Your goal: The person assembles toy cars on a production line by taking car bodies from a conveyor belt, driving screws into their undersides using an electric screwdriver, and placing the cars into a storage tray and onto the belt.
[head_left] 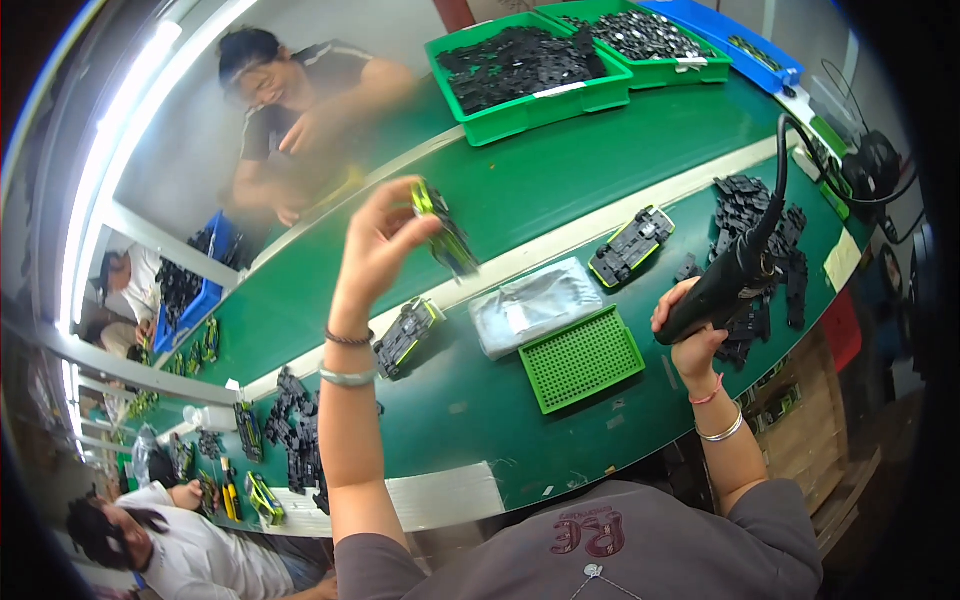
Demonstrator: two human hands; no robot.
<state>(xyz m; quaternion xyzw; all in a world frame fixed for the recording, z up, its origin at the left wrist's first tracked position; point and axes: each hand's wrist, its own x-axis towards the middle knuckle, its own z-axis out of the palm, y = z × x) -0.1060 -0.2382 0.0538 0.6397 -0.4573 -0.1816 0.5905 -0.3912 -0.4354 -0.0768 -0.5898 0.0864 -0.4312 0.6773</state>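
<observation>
Grey shirt front (650, 545) nearest; beyond it, green perforated tray (582, 360) taken as landmark. Left hand (375, 245), raised beyond and left of the tray, pinches a black-and-lime toy car (447, 236) between thumb and fingers, slightly blurred. Right hand (694, 352), right of the tray, wraps a corded black power tool (715, 290); its tip cannot be made out. Judgement: grip the car by its edges, wrist steady; hold tool and cord (783, 150) clear of the black parts pile (755, 225) right of the tray.

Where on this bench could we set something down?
Likeliest the green belt between the green bins and pale rail, and the worktop between the green basket and white sheet. Crowded: right end, with black parts near the right hand.
</observation>
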